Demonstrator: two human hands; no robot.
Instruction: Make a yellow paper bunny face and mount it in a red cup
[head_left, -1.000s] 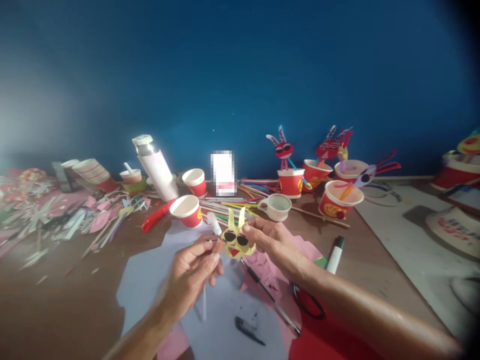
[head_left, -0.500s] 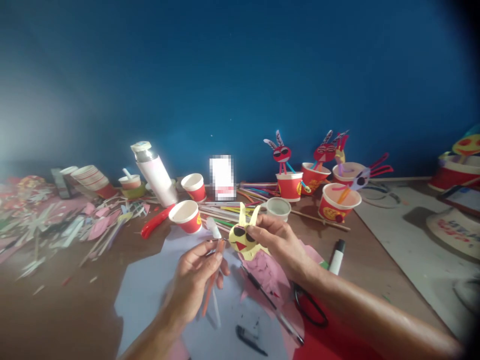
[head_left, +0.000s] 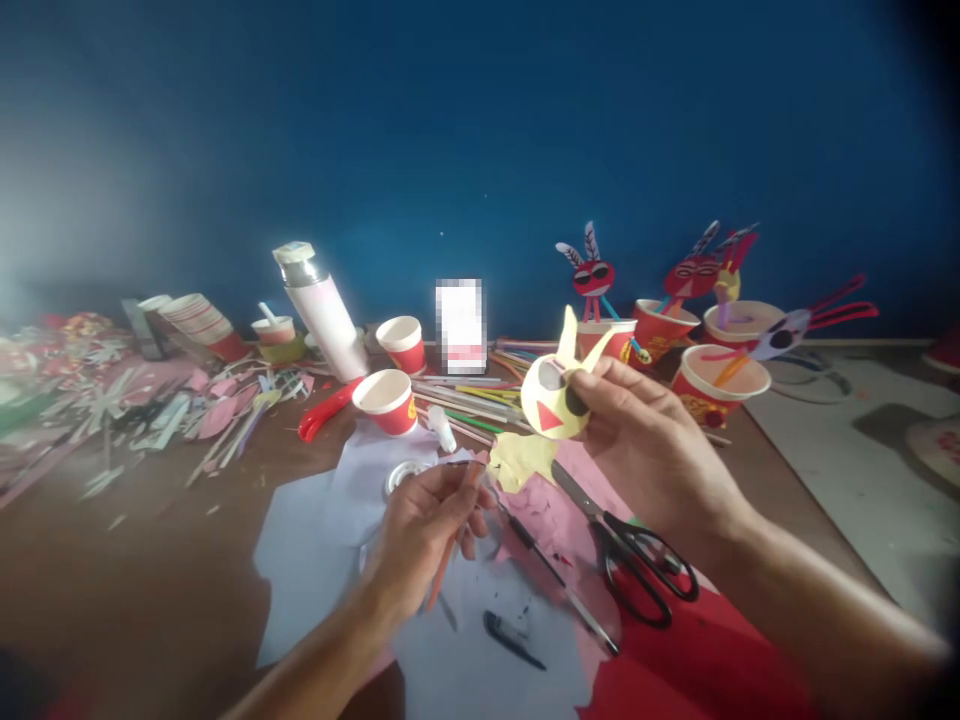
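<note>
My right hand [head_left: 667, 445] pinches a yellow paper face [head_left: 538, 402] by its right side and holds it up in front of the paper cups. The cutout has two long ears, dark eyes and a red triangle. My left hand [head_left: 412, 535] is closed on a thin orange strip [head_left: 441, 572], whose lower end hangs below the fingers. Whether the strip is paper or something stiffer, I cannot tell. Between the hands lie a yellow paper scrap [head_left: 521, 460], crumpled pink paper [head_left: 536, 510] and a pen [head_left: 556, 578]. Black-handled scissors [head_left: 592, 510] rest under my right hand.
Sheets of white paper [head_left: 300, 560] and red paper [head_left: 720, 660] cover the near table. Several red paper cups [head_left: 384, 402] stand behind, some with paper figures. A white flask [head_left: 322, 325], coloured sticks [head_left: 472, 400] and a pile of paper scraps [head_left: 112, 410] lie along the wall.
My right hand has lifted the yellow face up and to the right, uncovering the scissors and the yellow scrap. The left hand keeps the orange strip. The whole view has shifted slightly.
</note>
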